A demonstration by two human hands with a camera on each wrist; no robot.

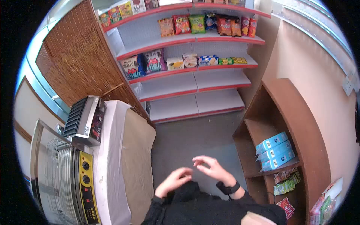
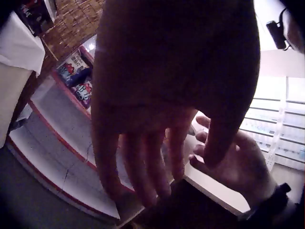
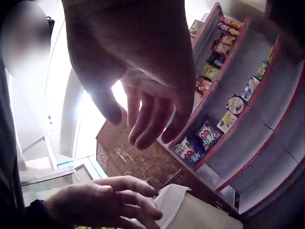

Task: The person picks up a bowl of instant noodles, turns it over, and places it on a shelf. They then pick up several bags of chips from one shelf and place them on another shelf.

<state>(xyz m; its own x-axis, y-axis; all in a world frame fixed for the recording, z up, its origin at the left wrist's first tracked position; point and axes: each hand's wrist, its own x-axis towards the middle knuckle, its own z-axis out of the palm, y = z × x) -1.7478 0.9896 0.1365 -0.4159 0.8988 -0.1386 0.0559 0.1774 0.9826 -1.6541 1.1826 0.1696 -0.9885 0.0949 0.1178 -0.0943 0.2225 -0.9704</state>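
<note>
Both hands are raised in front of the body, apart from each other and holding nothing. The left hand has loosely bent fingers pointing toward the right one. Its palm side and hanging fingers fill the middle of the left wrist view. My right hand, with a black band on its wrist, has relaxed, slightly curved fingers. In the right wrist view its fingers hang down, with the left hand below. Neither hand touches any goods.
Ahead stands a red-edged shelf unit with snack bags and boxes. At left, a cloth-covered table stands by a yellow-panelled appliance. On the right, a brown cabinet holds blue packs and small packets.
</note>
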